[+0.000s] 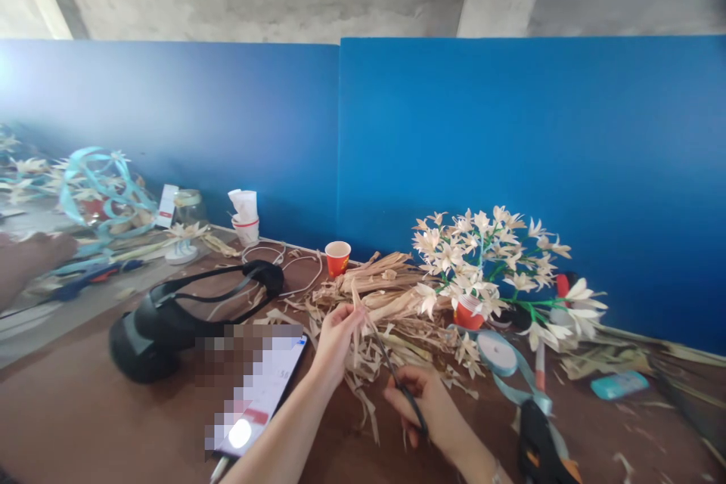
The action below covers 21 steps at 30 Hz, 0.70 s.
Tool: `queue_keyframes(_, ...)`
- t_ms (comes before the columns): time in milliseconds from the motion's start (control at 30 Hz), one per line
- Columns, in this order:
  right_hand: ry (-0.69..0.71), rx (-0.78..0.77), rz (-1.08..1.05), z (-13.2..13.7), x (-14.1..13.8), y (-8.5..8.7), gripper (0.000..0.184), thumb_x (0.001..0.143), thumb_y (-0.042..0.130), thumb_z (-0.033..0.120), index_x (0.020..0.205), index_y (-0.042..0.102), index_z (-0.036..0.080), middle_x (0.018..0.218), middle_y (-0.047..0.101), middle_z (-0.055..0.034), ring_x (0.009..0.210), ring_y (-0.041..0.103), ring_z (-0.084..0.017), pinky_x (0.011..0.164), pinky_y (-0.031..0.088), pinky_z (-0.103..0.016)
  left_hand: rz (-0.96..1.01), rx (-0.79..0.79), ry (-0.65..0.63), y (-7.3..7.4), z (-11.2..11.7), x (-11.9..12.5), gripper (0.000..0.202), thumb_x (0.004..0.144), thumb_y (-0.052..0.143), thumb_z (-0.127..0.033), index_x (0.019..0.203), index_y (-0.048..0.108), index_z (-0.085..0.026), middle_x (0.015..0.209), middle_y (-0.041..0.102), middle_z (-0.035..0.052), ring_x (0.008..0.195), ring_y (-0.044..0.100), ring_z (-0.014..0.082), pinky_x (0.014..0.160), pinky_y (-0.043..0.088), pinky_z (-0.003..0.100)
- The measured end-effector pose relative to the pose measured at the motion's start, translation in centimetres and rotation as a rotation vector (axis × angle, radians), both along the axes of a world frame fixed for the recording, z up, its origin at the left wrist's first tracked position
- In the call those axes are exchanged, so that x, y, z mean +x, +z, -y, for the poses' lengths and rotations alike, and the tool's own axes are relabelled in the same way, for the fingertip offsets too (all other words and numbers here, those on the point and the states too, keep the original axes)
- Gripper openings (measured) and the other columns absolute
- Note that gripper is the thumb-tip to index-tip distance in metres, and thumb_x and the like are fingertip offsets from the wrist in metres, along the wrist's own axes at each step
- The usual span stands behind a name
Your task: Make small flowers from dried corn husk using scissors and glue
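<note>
My left hand [343, 329] pinches a pale strip of dried corn husk [356, 301], its tip pointing up. In my right hand [423, 401] is a pair of scissors [404, 387] with dark handles, the blades reaching up and left to the husk by my left fingers. Whether the blades are closed on the husk I cannot tell. Behind and under my hands lies a heap of dried husks [391, 283] with loose scraps. To the right, a bunch of cream husk flowers [482, 242] on green stems stands in a red paper cup [468, 311].
A phone [277, 370] and a black headset [147, 340] lie to the left. Right are a blue ribbon roll [497, 354], a black glue gun [538, 439] and a turquoise packet [619, 385]. A red cup [338, 260] stands before the blue partition [510, 128]. Another person's hand [37, 261] shows far left.
</note>
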State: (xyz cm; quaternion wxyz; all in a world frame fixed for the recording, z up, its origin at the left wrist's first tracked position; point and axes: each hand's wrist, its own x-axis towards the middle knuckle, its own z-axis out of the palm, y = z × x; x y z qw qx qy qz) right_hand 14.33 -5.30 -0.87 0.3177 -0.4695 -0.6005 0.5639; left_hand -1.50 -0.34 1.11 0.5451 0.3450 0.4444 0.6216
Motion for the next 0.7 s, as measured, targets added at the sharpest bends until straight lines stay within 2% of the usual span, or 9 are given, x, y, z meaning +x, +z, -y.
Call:
queue_keyframes(100, 0.021, -0.025, -0.028, 0.13, 0.07, 0.11, 0.024, 0.068, 0.062, 0.038, 0.067, 0.051, 0.016, 0.037, 0.045, 0.0086, 0.026, 0.038, -0.004, 0.027, 0.026, -0.013, -0.046, 0.008, -0.001, -0.29, -0.35, -0.49, 0.033, 0.057, 0.07, -0.042, 0.059, 0.054, -0.014, 0.046, 0.046, -0.0063, 0.039, 0.036, 0.0043, 0.04, 0.024, 0.017)
queue_keyframes(267, 0.085, -0.075, -0.039, 0.62, 0.18, 0.49, 0.023, 0.066, 0.063, 0.036, 0.069, 0.053, 0.015, 0.041, 0.046, 0.0082, 0.029, 0.04, -0.004, 0.028, 0.032, -0.014, -0.101, 0.011, -0.005, -0.75, -0.75, -0.84, 0.031, 0.058, 0.069, -0.041, 0.063, 0.057, -0.013, 0.047, 0.049, -0.0051, 0.041, 0.039, 0.0056, 0.041, 0.026, 0.017)
queue_keyframes(533, 0.009, -0.061, -0.036, 0.12, 0.05, 0.17, 0.023, 0.067, 0.063, 0.037, 0.066, 0.052, 0.016, 0.037, 0.044, 0.0084, 0.026, 0.035, -0.004, 0.026, 0.029, -0.014, -0.088, -0.014, -0.084, 0.07, -0.4, -0.62, 0.027, 0.055, 0.07, -0.035, 0.055, 0.052, -0.015, 0.043, 0.046, -0.0063, 0.038, 0.037, 0.0054, 0.039, 0.025, 0.017)
queue_keyframes(700, -0.004, -0.054, -0.035, 0.02, 0.22, -0.33, 0.025, 0.068, 0.064, 0.04, 0.067, 0.053, 0.017, 0.037, 0.044, 0.0083, 0.027, 0.034, -0.004, 0.026, 0.03, -0.014, -0.088, -0.075, -0.095, -0.07, -0.45, -0.69, 0.03, 0.051, 0.071, -0.036, 0.054, 0.05, -0.016, 0.042, 0.047, -0.0066, 0.037, 0.04, 0.0065, 0.04, 0.027, 0.018)
